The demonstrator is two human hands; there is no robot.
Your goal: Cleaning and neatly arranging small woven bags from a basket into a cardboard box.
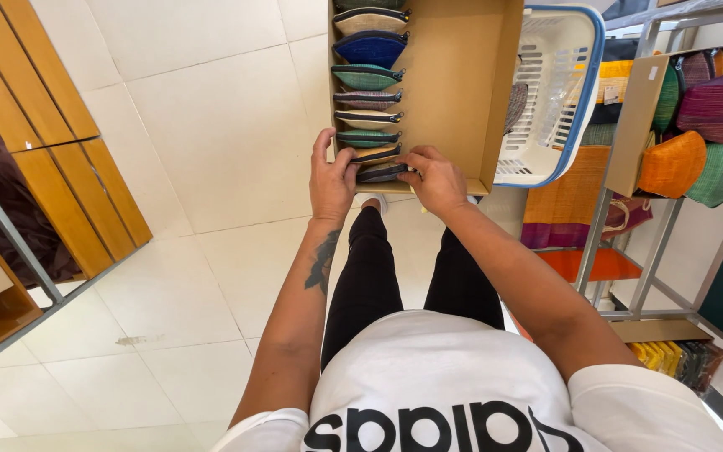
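Observation:
A long cardboard box [462, 75] on the floor holds a row of several small woven zip pouches [368, 77] in blue, green and beige, standing on edge along its left side. My left hand [331, 177] grips the box's near left corner, fingers touching the nearest pouches. My right hand [433, 177] pinches the nearest dark pouch [381, 173] at the box's front edge. The box's right half is bare cardboard.
A white plastic basket with a blue rim [556, 92] sits right of the box. A metal rack [671, 159] at right carries woven bags in orange, green and purple, with folded cloth below. Wooden shelving [60, 176] stands at left. The floor is pale tile.

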